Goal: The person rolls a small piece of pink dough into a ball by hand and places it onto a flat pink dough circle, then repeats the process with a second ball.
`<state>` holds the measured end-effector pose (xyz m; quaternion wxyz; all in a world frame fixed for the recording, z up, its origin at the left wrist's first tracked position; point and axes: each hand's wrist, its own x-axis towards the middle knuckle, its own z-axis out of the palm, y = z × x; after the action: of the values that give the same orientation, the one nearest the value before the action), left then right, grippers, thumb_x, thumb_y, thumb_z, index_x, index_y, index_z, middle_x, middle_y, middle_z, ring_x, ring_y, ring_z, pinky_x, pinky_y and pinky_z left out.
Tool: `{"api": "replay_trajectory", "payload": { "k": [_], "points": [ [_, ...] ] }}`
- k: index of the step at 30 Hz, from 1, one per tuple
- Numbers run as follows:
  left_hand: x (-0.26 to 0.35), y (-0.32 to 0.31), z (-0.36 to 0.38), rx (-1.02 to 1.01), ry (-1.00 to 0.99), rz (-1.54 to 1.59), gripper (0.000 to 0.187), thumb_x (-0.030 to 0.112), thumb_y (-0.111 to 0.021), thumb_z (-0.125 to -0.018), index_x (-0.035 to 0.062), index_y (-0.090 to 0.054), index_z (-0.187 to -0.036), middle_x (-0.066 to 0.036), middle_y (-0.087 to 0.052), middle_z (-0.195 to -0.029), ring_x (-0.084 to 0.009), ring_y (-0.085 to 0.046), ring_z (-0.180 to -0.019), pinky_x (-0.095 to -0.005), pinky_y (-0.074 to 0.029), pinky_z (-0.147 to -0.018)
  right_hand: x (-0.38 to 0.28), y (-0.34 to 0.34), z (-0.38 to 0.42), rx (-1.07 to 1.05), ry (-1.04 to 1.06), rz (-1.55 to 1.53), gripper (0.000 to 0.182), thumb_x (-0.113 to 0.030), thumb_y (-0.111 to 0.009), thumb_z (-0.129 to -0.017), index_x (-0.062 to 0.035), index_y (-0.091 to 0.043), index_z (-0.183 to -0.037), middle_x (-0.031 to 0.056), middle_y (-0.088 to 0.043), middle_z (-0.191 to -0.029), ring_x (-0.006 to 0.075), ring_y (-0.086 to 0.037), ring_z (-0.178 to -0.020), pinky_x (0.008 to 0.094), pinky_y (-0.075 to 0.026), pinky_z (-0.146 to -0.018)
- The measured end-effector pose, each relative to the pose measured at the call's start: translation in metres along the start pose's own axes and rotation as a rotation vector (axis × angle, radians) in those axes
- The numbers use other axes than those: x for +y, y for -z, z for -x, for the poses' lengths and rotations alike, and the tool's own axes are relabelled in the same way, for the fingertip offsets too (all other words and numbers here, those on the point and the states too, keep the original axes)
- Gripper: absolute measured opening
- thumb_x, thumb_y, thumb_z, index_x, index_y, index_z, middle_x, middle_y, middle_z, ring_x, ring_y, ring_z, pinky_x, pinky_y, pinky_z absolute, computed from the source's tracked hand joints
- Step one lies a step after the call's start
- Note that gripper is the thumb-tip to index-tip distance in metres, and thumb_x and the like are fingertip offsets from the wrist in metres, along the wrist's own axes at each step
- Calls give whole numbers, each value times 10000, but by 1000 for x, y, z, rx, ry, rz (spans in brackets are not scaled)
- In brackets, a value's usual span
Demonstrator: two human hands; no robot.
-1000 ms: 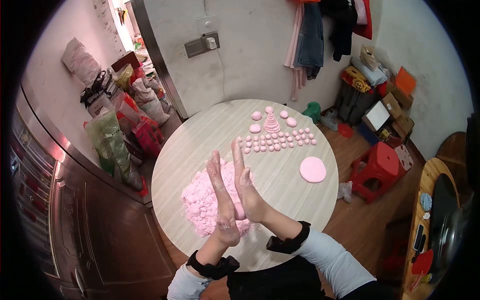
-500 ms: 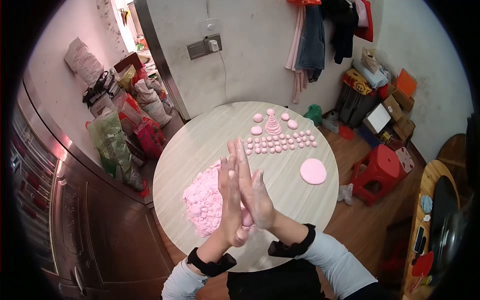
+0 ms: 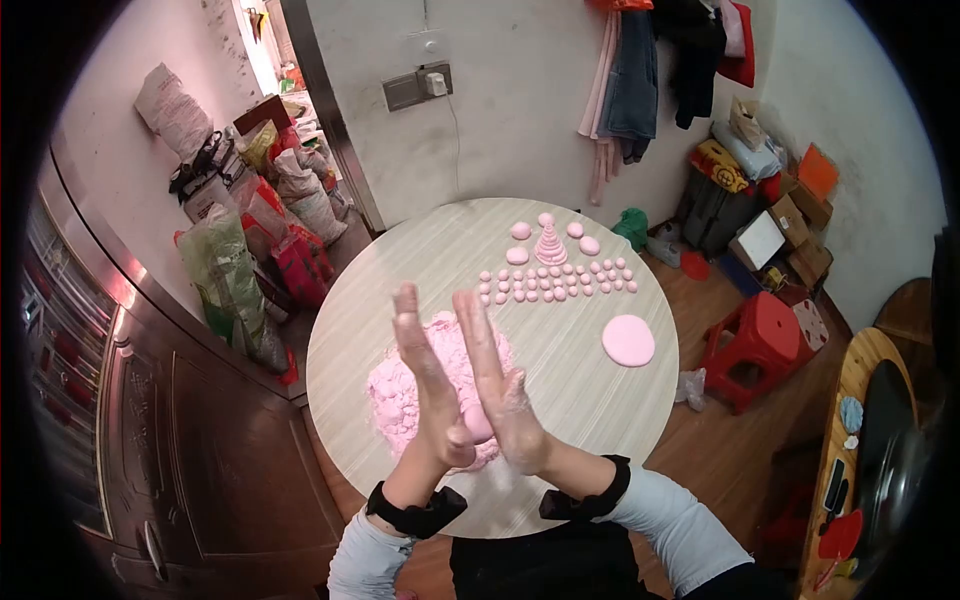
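Note:
My left hand [image 3: 430, 385] and my right hand [image 3: 500, 395] stand upright, palms facing, over the near part of the round table. Their fingers are stretched out and coated with pale residue. Between the lower palms sits a smooth pink dough ball [image 3: 478, 424], touched from both sides and partly hidden. Below and behind the hands spreads a crumbly pink dough heap [image 3: 395, 395]. Farther back are rows of small pink balls [image 3: 560, 285], a tiered pink cone [image 3: 550, 246] and several larger rounded pieces around it. A flat pink disc [image 3: 628, 341] lies on the right.
The round table [image 3: 570, 420] has a pale wood-grain top. Filled bags [image 3: 225, 290] crowd the left doorway. A red stool [image 3: 755, 345] stands to the right, with boxes [image 3: 790, 225] behind it. Clothes [image 3: 630, 85] hang on the back wall.
The fingers of my two hands have parted at the top, the left ones shifting left. The dough ball stays between the lower palms. The camera view has shifted slightly.

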<state>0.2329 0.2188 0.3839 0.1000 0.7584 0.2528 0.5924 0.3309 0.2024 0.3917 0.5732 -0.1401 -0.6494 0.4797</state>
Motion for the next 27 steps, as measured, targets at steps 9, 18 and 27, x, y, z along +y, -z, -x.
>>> {"api": "replay_trajectory", "payload": {
  "k": [9,18,27],
  "points": [
    [-9,-2,8,9,112,68,1008,806,-160,-783,109,29,-1487,-286,-26,-1503,-458,-35,-1391,-592,-13,-1079,19,4,24,72,-150,-491,703,-505,-98,-982,-32,132,-1450,150,137,-1532,232,125,-1418,358,74,-1135],
    [-19,-20,28,-101,219,99,1050,826,-118,-762,78,49,-1479,-260,-9,-1514,-408,-30,-1405,-579,-1,-1089,49,7,43,146,-383,-543,693,-501,-89,-982,-36,110,-1455,135,133,-1535,218,113,-1419,352,43,-1144],
    [-1,-24,17,-97,207,129,966,802,-52,-775,160,100,-1480,-272,11,-1509,-426,-18,-1402,-586,10,-1088,29,12,33,230,-192,-617,690,-484,-108,-989,-20,100,-1454,138,112,-1539,216,102,-1423,340,38,-1144]
  ]
}}
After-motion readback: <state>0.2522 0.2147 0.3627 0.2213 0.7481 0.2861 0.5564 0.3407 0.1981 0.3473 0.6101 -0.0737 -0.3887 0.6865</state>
